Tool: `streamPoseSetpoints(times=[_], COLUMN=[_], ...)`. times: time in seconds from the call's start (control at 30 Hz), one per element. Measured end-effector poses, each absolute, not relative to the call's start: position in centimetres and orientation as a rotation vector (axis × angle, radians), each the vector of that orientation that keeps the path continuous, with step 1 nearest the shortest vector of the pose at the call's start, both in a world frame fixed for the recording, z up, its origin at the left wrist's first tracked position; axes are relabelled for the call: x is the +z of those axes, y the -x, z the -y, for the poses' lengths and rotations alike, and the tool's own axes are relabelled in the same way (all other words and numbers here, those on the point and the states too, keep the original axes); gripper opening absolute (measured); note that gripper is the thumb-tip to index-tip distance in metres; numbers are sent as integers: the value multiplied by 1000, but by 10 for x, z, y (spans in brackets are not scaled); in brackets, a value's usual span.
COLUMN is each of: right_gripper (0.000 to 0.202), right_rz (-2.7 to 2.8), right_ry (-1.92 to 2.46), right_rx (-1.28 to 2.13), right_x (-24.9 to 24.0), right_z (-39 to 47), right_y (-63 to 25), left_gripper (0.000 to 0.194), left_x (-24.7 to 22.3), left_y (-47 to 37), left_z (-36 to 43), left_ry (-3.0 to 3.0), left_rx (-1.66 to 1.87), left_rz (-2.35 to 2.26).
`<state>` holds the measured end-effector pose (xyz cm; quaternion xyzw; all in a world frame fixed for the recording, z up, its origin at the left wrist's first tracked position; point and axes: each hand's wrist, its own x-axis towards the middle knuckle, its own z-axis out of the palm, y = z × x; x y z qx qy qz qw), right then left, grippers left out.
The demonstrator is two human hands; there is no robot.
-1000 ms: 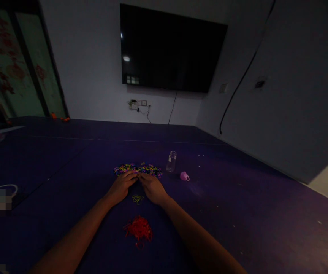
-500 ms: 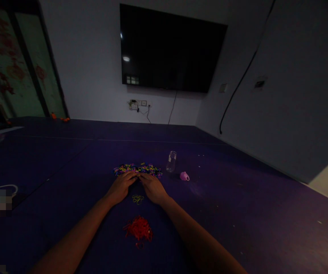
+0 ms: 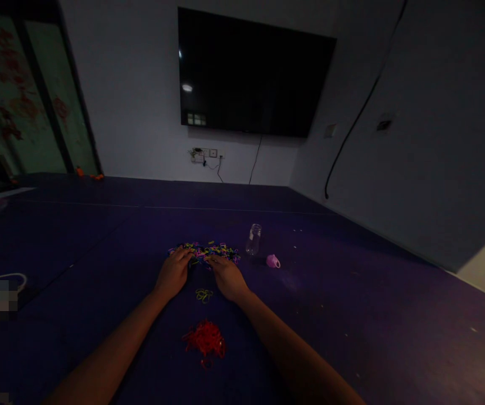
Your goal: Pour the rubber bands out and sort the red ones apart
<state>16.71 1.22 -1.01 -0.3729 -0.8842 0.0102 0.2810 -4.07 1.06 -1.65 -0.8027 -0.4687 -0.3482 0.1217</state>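
A long heap of mixed-colour rubber bands (image 3: 202,251) lies on the dark purple floor in front of me. My left hand (image 3: 175,273) rests on its left part, fingers stretched out over the bands. At the heap's near right side is my right hand (image 3: 226,275), its fingers close together with the tips among the bands. Whatever those tips may hold is too small to make out. Between my forearms lie several yellow rubber bands (image 3: 204,295) in a loose cluster. Closer to me is a pile of red rubber bands (image 3: 206,339).
A clear bottle (image 3: 253,240) without a lid stands right of the heap, with a pink cap (image 3: 272,261) with a loop beside it. A television (image 3: 254,73) hangs on the far wall. A black cable (image 3: 354,124) runs down the right wall.
My left hand has moved left and slightly away from the right one, so more of the heap's middle shows. The right hand has barely moved.
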Motion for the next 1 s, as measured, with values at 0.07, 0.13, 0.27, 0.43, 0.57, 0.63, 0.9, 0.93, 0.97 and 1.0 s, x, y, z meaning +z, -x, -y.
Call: streamPoseSetpoints(times=[0.07, 0.13, 0.27, 0.43, 0.57, 0.63, 0.9, 0.93, 0.97, 1.0], right_gripper=[46, 48, 49, 42, 35, 33, 31, 31, 31, 31], right_rz=[2360, 2345, 2255, 2118, 2195, 2265, 2300, 2291, 2280, 2264], right_ry=[999, 997, 890, 810, 863, 882, 939, 953, 967, 980], right_rx=[41, 61, 148, 312, 383, 377, 313, 308, 302, 294], right_x=[-11, -12, -12, -9, -9, -9, -8, -8, -7, -7], right_z=[-13, -14, -11, 0, 6, 7, 9, 10, 10, 11], right_y=[-167, -168, -169, -164, -160, -159, -159, -160, -160, -160], left_gripper=[42, 41, 44, 39, 36, 37, 28, 27, 26, 26], left_x=[-18, -19, -21, -21, -21, -21, -15, -14, -12, -11], left_y=[42, 43, 45, 47, 47, 47, 44, 44, 43, 42], left_z=[-12, -13, -14, -15, -16, -17, -12, -11, -9, -8], left_ry=[2313, 2306, 2306, 2286, 2298, 2309, 2387, 2404, 2422, 2442], left_rx=[-1031, -1045, -1084, -1090, -1089, -1103, -1197, -1212, -1222, -1227], left_rz=[1403, 1417, 1377, 1357, 1364, 1357, 1190, 1156, 1123, 1092])
